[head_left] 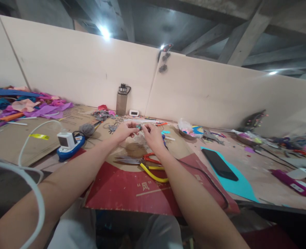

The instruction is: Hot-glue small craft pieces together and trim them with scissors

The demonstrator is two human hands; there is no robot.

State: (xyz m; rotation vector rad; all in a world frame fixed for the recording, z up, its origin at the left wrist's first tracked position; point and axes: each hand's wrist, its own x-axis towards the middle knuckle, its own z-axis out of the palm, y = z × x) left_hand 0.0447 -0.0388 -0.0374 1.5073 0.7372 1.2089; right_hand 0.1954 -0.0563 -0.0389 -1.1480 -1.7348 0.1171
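Observation:
My left hand (128, 130) and my right hand (152, 136) meet over the far part of a red and brown cardboard sheet (111, 190). Between their fingertips is a small teal-green piece (139, 127), too small to make out its kind. Both hands are closed in a pinch on it. Under them lies a crumpled clear plastic piece (137, 139). Nearer to me, scissors (132, 160) with one red and one yellow handle lie on the cardboard, partly behind my right forearm.
A blue power strip (71, 150) with a white charger (66, 141) and grey yarn (87, 129) are at left. A bottle (121, 100) stands by the partition. Right are a bowl (190, 135), a black phone (219, 164) on turquoise sheet, and a purple tool (295, 183). Cables cross both sides.

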